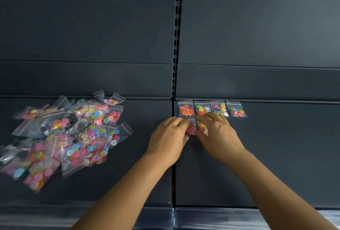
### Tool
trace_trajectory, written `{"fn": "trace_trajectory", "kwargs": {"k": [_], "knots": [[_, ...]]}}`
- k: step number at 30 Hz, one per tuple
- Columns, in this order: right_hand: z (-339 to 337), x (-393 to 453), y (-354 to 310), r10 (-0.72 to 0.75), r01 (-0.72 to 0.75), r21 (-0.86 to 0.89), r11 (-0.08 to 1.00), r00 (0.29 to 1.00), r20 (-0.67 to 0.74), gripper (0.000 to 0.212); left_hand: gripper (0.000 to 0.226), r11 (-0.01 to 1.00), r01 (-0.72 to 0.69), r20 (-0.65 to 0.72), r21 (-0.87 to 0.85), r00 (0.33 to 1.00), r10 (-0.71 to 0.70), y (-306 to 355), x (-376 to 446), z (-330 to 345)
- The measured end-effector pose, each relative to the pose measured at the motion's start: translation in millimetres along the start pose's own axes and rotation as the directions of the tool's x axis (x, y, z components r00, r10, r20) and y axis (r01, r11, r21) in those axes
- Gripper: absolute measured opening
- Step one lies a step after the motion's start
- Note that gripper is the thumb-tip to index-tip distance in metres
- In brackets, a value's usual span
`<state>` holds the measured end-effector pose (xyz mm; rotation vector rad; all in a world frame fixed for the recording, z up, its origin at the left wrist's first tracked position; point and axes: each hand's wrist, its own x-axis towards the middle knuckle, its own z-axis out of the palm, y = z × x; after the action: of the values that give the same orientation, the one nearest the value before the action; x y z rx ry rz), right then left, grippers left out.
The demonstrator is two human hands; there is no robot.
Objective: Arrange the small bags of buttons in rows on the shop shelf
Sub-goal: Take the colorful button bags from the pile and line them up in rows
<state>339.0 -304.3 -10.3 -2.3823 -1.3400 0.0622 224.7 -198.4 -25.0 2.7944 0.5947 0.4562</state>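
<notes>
Hands, left hand (168, 138) and right hand (219, 136), pinch unlabelled button bags (191, 129) on the shelf (276, 156).

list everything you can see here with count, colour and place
back row bags: four, clear with mixed-colour buttons, side by side along the rear edge of the right shelf
front bags: at least two, clear with pink and yellow buttons, just in front of the back row, partly hidden under the hands
bag pile: many, count unclear, clear with red seals and mixed buttons, loose heap on the left shelf
shelf: two dark grey panels, meeting at a seam in the middle
back wall: dark grey panels
slotted upright: one, dark, between the wall panels above the seam
left hand: one, on the pink front bag, fingers curled on it
right hand: one, on the front bags, fingers curled over them
</notes>
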Motion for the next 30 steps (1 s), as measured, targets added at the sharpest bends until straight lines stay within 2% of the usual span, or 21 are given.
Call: {"fn": "trace_trajectory", "kwargs": {"k": [10,16,21,30], "knots": [[13,15,-87,-0.273,0.273,0.007,0.962,0.962,0.024,0.051,0.053,0.974,0.202,-0.096,0.107,0.977,-0.192,-59,-53,-60],[40,23,-138,-0.359,0.355,0.053,0.933,0.930,0.079,0.049,0.054,0.928,0.338,-0.125,0.156,0.939,-0.320,-103,-88,-87],[64,28,-164,-0.342,0.333,0.085,0.939,0.929,0.141,0.046,0.057,0.877,0.440,-0.096,0.195,0.898,-0.429,-136,-108,-90],[98,34,-186,-0.176,0.164,0.067,0.984,0.957,0.232,0.053,0.034,0.885,0.408,-0.096,0.225,0.913,-0.397,-162,-107,-84]]}}
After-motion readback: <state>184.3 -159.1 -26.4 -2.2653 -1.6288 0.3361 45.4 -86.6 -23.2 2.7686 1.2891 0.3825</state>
